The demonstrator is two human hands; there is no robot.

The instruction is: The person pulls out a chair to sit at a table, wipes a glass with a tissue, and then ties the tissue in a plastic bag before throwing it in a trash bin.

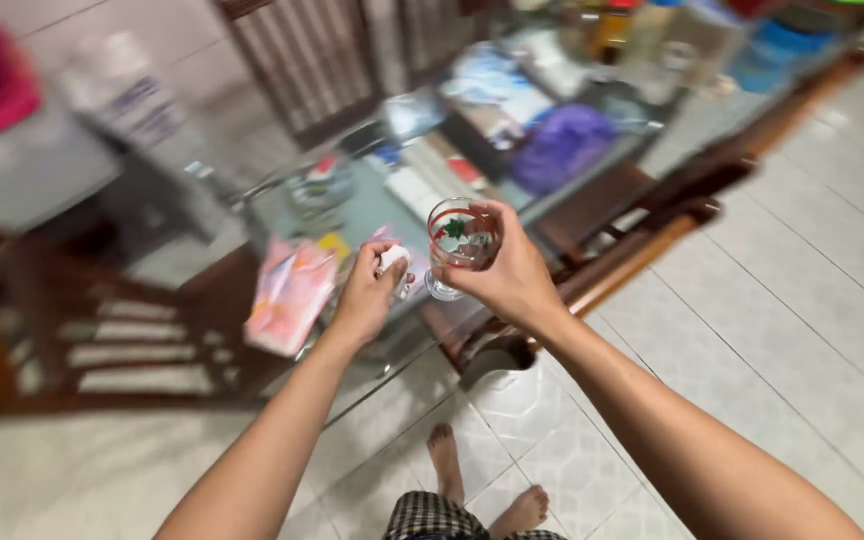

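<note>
Over the glass table's (372,205) near edge, right hand (512,280) grips a clear glass (460,245) upright — left hand (367,295), just beside it, closed on a small white object (393,259).

- A flat pink and orange packet (290,293) hangs over the near edge of the glass surface (367,205), just left of the hands.
- A small yellow packet (334,244) lies just behind it.
- A purple bag (562,147) lies farther back (blurred).
</note>
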